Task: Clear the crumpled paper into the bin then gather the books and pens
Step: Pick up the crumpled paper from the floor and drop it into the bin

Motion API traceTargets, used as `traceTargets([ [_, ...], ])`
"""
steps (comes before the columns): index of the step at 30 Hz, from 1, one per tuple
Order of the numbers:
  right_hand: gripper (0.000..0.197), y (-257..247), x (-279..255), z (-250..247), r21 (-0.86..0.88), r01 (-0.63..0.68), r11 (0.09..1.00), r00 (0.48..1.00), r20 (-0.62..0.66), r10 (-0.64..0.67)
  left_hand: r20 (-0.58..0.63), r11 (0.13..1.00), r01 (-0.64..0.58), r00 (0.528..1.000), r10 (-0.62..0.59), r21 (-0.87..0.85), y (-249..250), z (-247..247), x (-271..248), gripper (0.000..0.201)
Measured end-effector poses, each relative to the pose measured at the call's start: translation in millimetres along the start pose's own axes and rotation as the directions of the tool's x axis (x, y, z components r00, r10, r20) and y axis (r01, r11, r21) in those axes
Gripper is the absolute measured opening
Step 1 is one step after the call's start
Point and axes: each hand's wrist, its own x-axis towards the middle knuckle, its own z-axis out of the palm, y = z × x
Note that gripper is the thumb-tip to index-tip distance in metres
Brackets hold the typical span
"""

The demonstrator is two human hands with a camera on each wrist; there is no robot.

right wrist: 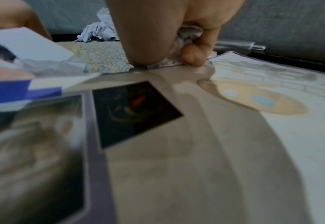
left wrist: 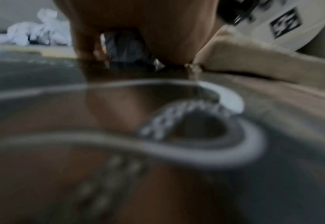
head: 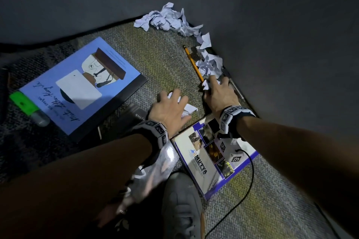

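Note:
My left hand (head: 172,101) lies on the carpet with its fingers curled over a piece of crumpled paper (head: 189,108). My right hand (head: 214,83) grips another crumpled piece (right wrist: 189,34) between thumb and fingers, at the corner of the MUTYA book (head: 211,159). More crumpled paper sits in a pile (head: 167,18) in the corner and in a clump (head: 210,64) along the wall. A yellow pencil (head: 193,63) lies beside that clump. A silver pen (head: 236,88) lies by the wall, right of my right hand. A blue book (head: 81,85) lies to the left, a dark book (head: 134,116) near my left wrist.
A green highlighter (head: 25,105) lies at the blue book's left edge. A clear plastic bag (head: 155,170) hangs under my left forearm, above a grey shoe (head: 180,205). A black cable (head: 251,170) loops over the carpet. Grey walls (head: 281,44) close the corner.

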Motion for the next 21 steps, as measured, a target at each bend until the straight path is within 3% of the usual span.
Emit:
traceTargets([
  [6, 0.041, 13.0, -4.5, -7.7, 0.193, 0.048, 0.98, 0.997, -0.064, -0.036, 0.101, 0.998, -0.041, 0.994, 0.046, -0.042, -9.3, -12.9, 14.9, 0.036],
  [8, 0.043, 20.0, -8.4, -12.7, 0.235, 0.078, 0.969, 0.995, -0.082, -0.061, 0.091, 0.985, -0.063, 0.993, 0.079, -0.161, -17.7, -17.4, 20.1, 0.035],
  [10, 0.043, 27.3, -11.5, -17.8, 0.265, 0.102, 0.959, 0.99, -0.122, -0.071, 0.032, 0.922, -0.031, 0.998, 0.047, -0.386, -30.2, -24.6, 24.4, 0.033],
  [12, 0.042, 33.6, -14.7, -21.8, 0.3, 0.126, 0.946, 0.983, -0.164, -0.079, 0.032, 0.802, 0.035, 0.999, -0.02, -0.596, -42.3, -34.5, 26.4, 0.03],
  [17, 0.04, 34.8, -24.0, -31.9, 0.301, 0.171, 0.938, 0.982, -0.135, -0.135, 0.128, 0.656, 0.103, 0.992, -0.009, -0.748, -68.1, -60.0, 29.3, 0.023],
  [18, 0.039, 32.7, -25.4, -32.1, 0.295, 0.171, 0.94, 0.983, -0.116, -0.142, 0.118, 0.682, 0.084, 0.993, 0.003, -0.727, -71.8, -63.3, 27.6, 0.023],
  [21, 0.041, 25.8, -27.6, -31.1, 0.279, 0.14, 0.95, 0.99, -0.066, -0.126, 0.128, 0.874, 0.006, 0.99, 0.064, -0.485, -78.9, -65.5, 17.1, 0.021],
])
